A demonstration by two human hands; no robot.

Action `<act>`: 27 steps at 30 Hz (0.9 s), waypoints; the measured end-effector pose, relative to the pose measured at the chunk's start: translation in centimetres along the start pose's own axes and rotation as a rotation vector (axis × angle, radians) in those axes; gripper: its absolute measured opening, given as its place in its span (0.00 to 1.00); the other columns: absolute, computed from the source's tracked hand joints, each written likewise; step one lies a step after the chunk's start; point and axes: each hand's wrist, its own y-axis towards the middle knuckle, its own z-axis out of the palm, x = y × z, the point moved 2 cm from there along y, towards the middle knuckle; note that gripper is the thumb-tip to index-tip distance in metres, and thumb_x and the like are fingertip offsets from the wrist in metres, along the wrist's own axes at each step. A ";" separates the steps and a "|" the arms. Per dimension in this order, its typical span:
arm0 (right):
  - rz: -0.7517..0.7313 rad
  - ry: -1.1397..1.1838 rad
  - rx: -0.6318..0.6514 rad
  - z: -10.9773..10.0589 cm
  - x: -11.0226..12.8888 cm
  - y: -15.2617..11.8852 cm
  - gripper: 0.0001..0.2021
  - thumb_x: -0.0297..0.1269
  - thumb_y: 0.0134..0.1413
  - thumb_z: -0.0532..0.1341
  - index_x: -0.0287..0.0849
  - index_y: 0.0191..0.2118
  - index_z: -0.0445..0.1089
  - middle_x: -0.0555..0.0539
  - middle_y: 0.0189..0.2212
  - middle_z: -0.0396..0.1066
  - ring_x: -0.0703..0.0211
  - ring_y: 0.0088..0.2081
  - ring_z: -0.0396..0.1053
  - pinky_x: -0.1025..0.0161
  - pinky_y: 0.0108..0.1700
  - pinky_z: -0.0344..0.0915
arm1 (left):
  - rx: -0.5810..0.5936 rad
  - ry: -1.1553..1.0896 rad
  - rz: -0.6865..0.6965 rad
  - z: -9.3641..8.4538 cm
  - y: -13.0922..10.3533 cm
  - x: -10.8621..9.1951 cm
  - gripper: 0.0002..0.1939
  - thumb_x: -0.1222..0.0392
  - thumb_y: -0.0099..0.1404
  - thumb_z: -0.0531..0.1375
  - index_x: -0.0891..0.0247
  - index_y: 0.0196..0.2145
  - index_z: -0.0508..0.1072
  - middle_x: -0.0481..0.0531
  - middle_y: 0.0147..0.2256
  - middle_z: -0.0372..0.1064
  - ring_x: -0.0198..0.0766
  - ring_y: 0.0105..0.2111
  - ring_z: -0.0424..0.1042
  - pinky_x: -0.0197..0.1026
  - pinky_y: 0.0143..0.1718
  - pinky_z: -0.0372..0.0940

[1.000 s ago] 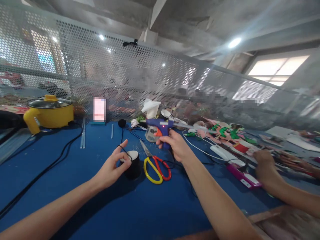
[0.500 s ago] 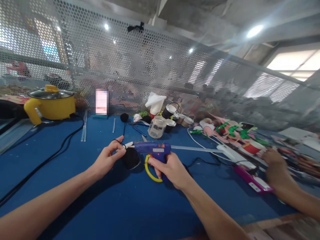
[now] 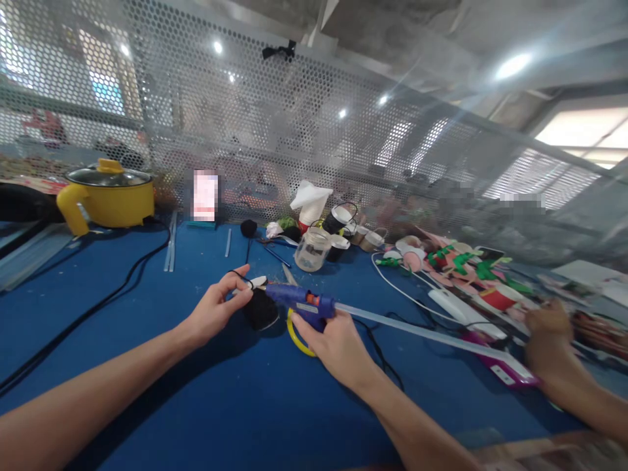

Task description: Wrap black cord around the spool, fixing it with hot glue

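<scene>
My right hand (image 3: 338, 343) is wrapped round the handle of a blue glue gun (image 3: 299, 301), with a long clear glue stick (image 3: 407, 324) sticking out of its back. The gun's nozzle touches or nearly touches a small white piece (image 3: 258, 282) pinched in my left hand (image 3: 223, 301). Black yarn loops over the left fingers and runs back to a small black ball (image 3: 248, 228). Below the white piece lies a round black item (image 3: 262, 311). Scissors with a yellow handle (image 3: 298, 337) rest under the gun, partly hidden.
A yellow pot (image 3: 115, 199) and a lit phone (image 3: 205, 196) stand at the back left. Behind the gun is a clear jar (image 3: 313, 250) near small cups. At right, another person's hand (image 3: 549, 327) is by a purple power strip (image 3: 500, 366) and craft pieces.
The glue gun has tilted, its rear end and glue stick now lower on the right. My left hand keeps its pinch. The view has shifted slightly.
</scene>
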 end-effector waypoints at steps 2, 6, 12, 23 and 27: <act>0.001 -0.002 -0.008 -0.1 0.0 0.0 0.11 0.40 0.48 0.53 0.38 0.26 0.68 0.44 0.22 0.70 0.54 0.29 0.69 0.61 0.31 0.65 | 0.006 -0.016 -0.006 0.0 0.0 0.1 0.11 0.52 0.53 0.56 0.62 0.22 0.61 0.63 0.55 0.53 0.46 0.59 0.43 0.51 0.56 0.39; -0.018 -0.009 0.000 -0.1 0.0 -0.1 0.11 0.40 0.48 0.54 0.38 0.27 0.69 0.43 0.24 0.71 0.53 0.30 0.69 0.61 0.33 0.65 | 0.023 -0.049 -0.011 0.0 0.0 0.1 0.12 0.52 0.54 0.56 0.63 0.22 0.61 0.64 0.54 0.54 0.47 0.58 0.45 0.51 0.55 0.40; -0.027 -0.045 -0.016 0.0 0.0 -0.2 0.12 0.40 0.48 0.54 0.36 0.30 0.69 0.40 0.27 0.71 0.52 0.32 0.69 0.58 0.37 0.64 | 0.040 -0.060 -0.021 0.1 0.0 0.0 0.12 0.52 0.54 0.56 0.63 0.22 0.61 0.65 0.51 0.59 0.45 0.58 0.45 0.50 0.55 0.40; -0.024 -0.049 -0.023 -0.1 0.1 -0.1 0.12 0.39 0.48 0.54 0.36 0.31 0.69 0.42 0.25 0.71 0.53 0.30 0.69 0.60 0.34 0.65 | 0.065 -0.084 -0.010 0.0 0.1 0.1 0.11 0.53 0.55 0.56 0.63 0.23 0.63 0.63 0.52 0.59 0.46 0.57 0.47 0.50 0.55 0.41; -0.028 -0.044 -0.027 -0.1 0.1 -0.1 0.11 0.39 0.47 0.54 0.36 0.32 0.69 0.42 0.26 0.71 0.53 0.31 0.69 0.60 0.35 0.64 | 0.073 -0.086 -0.012 0.0 0.1 0.1 0.11 0.53 0.55 0.56 0.63 0.23 0.63 0.63 0.52 0.58 0.46 0.57 0.48 0.50 0.55 0.42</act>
